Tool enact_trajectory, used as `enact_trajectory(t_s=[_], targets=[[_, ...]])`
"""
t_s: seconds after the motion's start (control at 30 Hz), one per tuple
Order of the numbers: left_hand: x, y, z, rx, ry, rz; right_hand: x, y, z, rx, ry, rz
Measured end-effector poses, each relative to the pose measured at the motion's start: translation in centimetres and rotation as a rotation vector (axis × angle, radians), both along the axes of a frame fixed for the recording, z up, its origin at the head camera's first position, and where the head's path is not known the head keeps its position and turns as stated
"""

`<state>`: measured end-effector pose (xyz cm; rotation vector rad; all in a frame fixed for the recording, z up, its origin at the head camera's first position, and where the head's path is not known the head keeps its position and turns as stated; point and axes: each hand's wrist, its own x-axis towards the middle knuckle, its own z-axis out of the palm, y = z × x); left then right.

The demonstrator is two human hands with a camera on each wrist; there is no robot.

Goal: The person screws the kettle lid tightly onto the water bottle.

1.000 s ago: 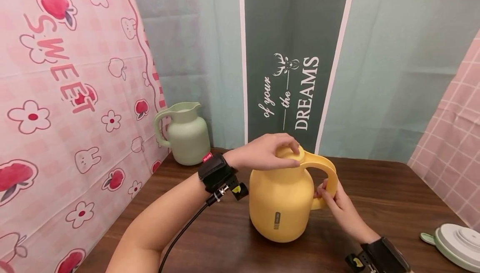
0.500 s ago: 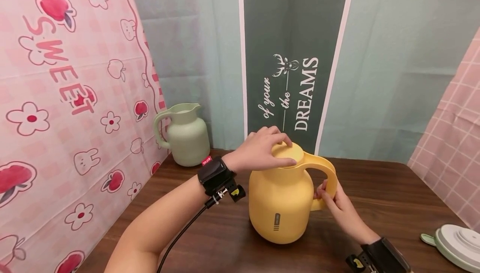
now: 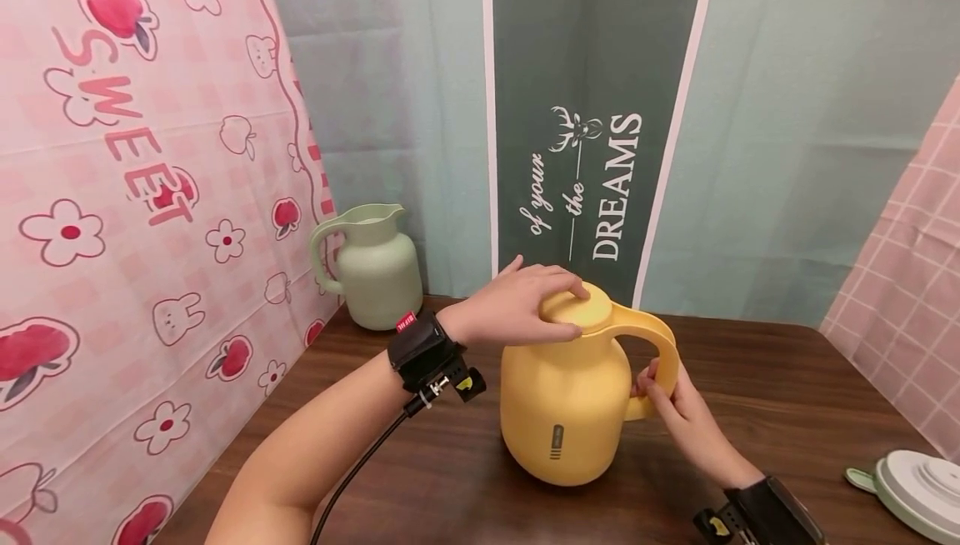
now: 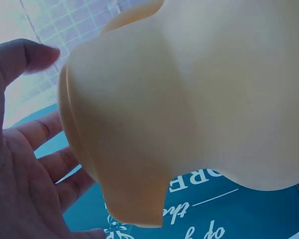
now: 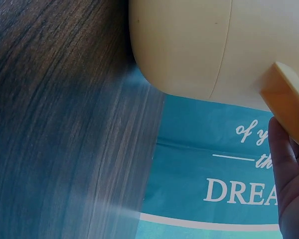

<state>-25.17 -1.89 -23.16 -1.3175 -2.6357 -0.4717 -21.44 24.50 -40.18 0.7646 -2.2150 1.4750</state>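
A yellow insulated jug [image 3: 562,412] stands upright on the dark wooden table. Its round yellow lid [image 3: 588,308] sits on the neck. My left hand [image 3: 517,303] lies over the lid's left side, fingers spread, the forefinger touching its top. In the left wrist view, a small gap shows between the thumb [image 4: 40,56] and the lid's edge, while other fingers reach behind the rim. My right hand [image 3: 686,412] grips the lower part of the jug's handle [image 3: 663,345]; the right wrist view catches only part of that hand at its edge.
A pale green jug [image 3: 378,278] without a lid stands back left. A white and green lid [image 3: 926,487] lies at the right table edge. Patterned cloths hang behind and on both sides. A cable [image 3: 360,462] runs from the left wrist camera.
My left hand has slid back leftward across the lid, and more of the lid's top shows. The right hand stays on the handle; the jug has hardly moved.
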Motion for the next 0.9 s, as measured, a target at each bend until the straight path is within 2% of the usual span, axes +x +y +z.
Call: enact_trajectory(t_s=[0.33, 0.43, 0.63, 0.7, 0.8, 0.9], targets=[[0.0, 0.8, -0.9, 0.074, 0.034, -0.020, 0.0, -0.2, -0.2, -0.029, 0.003, 0.024], [-0.2, 0.7, -0.8, 0.086, -0.010, -0.048, 0.0, -0.2, -0.1, -0.031, 0.008, 0.021], [-0.7, 0.3, -0.8, 0.116, -0.154, -0.122, 0.0, -0.1, 0.0, -0.023, 0.017, 0.004], [-0.7, 0.3, -0.8, 0.119, -0.162, -0.123, 0.0, 0.0, 0.0, -0.020, 0.019, 0.004], [-0.5, 0.5, -1.2, 0.139, -0.081, -0.077, 0.0, 0.0, 0.0, -0.020, 0.014, 0.007], [-0.3, 0.8, -1.8, 0.168, 0.033, 0.067, 0.0, 0.0, 0.0, -0.023, 0.010, 0.014]])
